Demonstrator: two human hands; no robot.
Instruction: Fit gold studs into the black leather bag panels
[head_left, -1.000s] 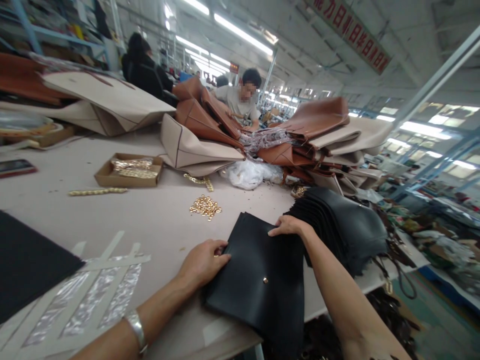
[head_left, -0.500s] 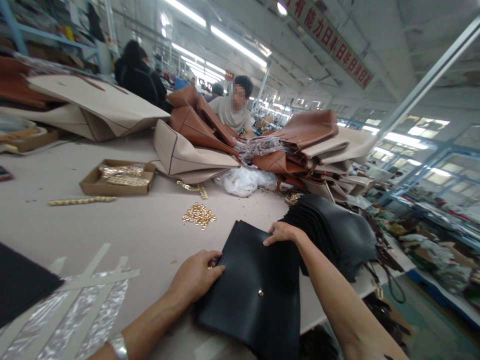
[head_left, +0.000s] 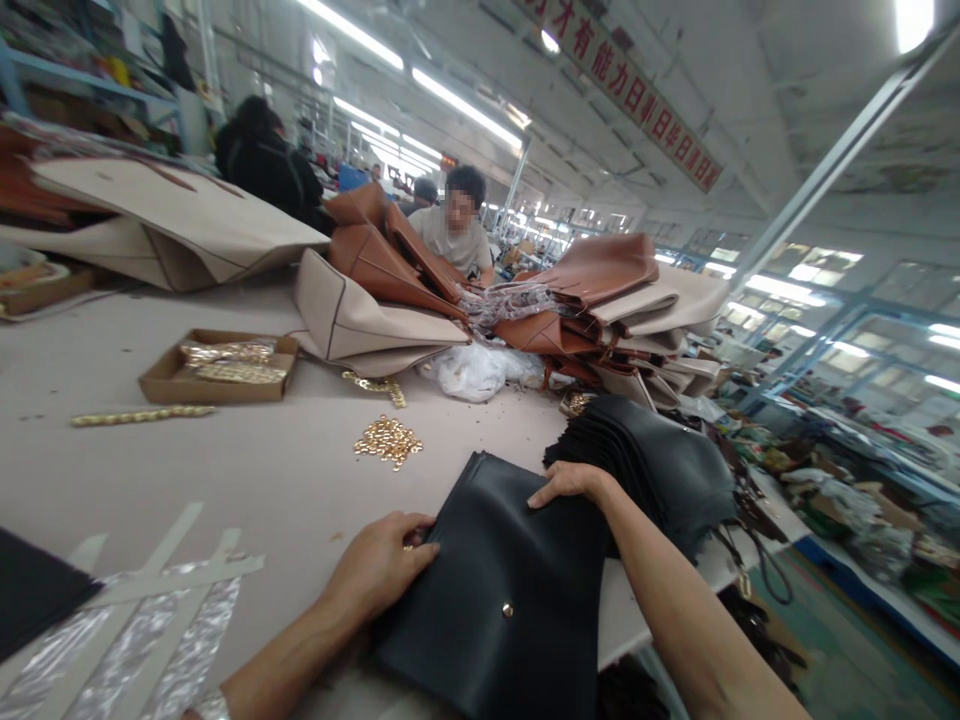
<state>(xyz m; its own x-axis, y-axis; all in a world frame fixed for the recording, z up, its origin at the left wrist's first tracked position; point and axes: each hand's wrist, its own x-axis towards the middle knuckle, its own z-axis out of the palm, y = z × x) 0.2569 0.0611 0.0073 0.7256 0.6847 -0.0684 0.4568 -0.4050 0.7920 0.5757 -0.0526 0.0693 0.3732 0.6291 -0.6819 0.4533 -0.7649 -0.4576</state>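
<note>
A stack of black leather panels (head_left: 487,560) lies in front of me, its near end by the table's front edge. The top panel carries a small gold stud (head_left: 508,609). My left hand (head_left: 386,565) pinches the stack's left edge, thumb on top and fingers at the side. At the far right corner, my right hand (head_left: 574,482) grips the same stack with its thumb on the upper face; its other fingers are partly hidden. Beyond the stack is a loose pile of small gold metal pieces (head_left: 388,442). Just right of my right hand sits a thick pile of black leather pieces (head_left: 660,460).
A cardboard box (head_left: 214,390) with bagged gold pieces stands left, behind a gold strip (head_left: 142,416). Brown and cream bags (head_left: 382,320) are heaped at the back, beside clear plastic (head_left: 480,372). Tape strips (head_left: 169,560) cross the table's left. A co-worker (head_left: 454,225) is across the table.
The camera view has turned slightly, so most of the scene sits a little further left and lower. Both hands keep their hold on the panels.
</note>
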